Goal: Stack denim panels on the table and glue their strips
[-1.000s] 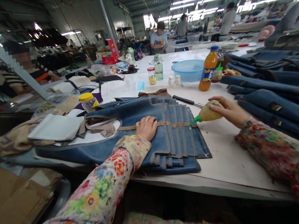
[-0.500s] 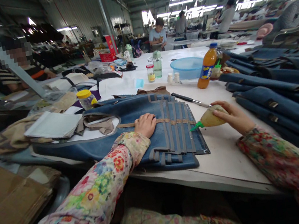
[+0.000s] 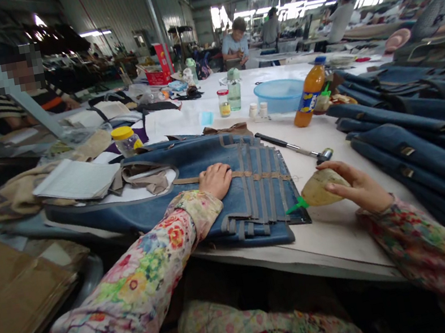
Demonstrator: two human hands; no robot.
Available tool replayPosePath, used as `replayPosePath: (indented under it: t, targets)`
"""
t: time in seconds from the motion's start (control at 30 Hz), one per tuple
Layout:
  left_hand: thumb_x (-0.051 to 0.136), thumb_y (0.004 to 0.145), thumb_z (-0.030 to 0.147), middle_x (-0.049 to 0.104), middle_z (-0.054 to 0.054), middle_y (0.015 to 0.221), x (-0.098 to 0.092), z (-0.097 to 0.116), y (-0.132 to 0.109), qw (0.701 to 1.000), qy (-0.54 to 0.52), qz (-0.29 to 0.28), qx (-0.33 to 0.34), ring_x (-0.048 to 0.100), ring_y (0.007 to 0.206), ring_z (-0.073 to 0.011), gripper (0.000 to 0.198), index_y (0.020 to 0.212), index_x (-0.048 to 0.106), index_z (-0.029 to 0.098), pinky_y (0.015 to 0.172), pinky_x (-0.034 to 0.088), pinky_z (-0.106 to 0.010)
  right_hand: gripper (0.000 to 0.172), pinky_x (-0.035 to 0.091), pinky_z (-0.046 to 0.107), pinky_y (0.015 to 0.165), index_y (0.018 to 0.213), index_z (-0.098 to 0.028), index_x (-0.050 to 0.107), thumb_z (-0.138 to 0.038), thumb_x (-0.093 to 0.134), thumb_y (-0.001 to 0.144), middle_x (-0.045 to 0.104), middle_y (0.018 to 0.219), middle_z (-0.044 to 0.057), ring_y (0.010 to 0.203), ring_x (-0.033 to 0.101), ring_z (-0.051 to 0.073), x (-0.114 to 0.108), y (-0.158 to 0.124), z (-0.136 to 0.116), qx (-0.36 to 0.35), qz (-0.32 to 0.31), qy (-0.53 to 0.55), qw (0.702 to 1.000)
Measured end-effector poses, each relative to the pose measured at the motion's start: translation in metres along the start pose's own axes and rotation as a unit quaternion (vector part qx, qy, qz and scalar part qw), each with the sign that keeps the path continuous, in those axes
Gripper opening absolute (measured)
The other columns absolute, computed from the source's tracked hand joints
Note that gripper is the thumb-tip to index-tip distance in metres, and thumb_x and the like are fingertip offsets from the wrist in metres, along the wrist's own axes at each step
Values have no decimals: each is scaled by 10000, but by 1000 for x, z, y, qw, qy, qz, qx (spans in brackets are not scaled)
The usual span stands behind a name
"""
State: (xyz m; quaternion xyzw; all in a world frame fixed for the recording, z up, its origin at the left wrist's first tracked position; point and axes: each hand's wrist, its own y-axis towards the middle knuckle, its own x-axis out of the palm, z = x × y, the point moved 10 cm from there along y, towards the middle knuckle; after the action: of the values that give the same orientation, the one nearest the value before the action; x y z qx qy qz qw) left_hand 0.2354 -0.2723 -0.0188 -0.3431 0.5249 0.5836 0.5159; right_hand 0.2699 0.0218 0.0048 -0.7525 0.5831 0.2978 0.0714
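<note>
Two bare hands are at work near the front edge of the desk (image 3: 350,253): the left hand (image 3: 216,182) lies spread flat, palm down, on a blue leather-like piece with grey edging (image 3: 199,160), and the right hand (image 3: 359,185) is clamped around the rear of a soft, cloudy yellowish squeeze bottle (image 3: 321,188) with a pointed green nozzle (image 3: 297,206). The blue piece lies along the desk's front edge, its end with the row of parallel grey strips (image 3: 262,191) turned toward the desk's right side. Over the last second the nozzle has slid down that end, from beside the narrow tan band (image 3: 186,181) across the middle to close by the corner nearest the desk's front edge, so the bottle's pass along this border seems nearly at its limit. Whether the tip touches the surface, or leaves anything on it, cannot be told. The left hand has stayed put, apparently steadying the piece. With the bottle lower, the metal head of the black-handled hammer (image 3: 290,146) now shows beyond it, farther from the front edge. Toward the desk's right side lies a pile of similar blue pieces (image 3: 400,149), apart from the bottle.
</note>
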Motion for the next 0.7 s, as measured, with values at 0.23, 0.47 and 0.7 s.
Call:
replayPosePath:
  t: [0.23,0.47,0.7]
  targets:
    - [292,907,351,540,-22,1161,-3,2,-1,1000,-2,0,-1,445,1097,-187,310,1092,522,257,922,331,-368,407,495,316,742,1035,-252,525,-495,594,716,593,952,37,872,575,214,-3,-5,-3,-11,8,-25,1000]
    - [302,904,349,543,-23,1148,-1,1,-1,1000,0,4,-1,450,1089,-187,298,1083,525,263,906,340,-365,409,502,310,730,1041,-255,508,-478,606,713,581,963,39,868,571,209,8,-9,-7,-16,-20,-3,1000]
    - [294,907,353,537,-27,1148,-1,0,-2,1000,-4,7,1,449,1092,-188,307,1093,517,257,907,334,-372,396,463,294,784,1070,-264,467,-436,600,740,518,992,27,875,521,178,-1,13,6,-25,20,-22,999]
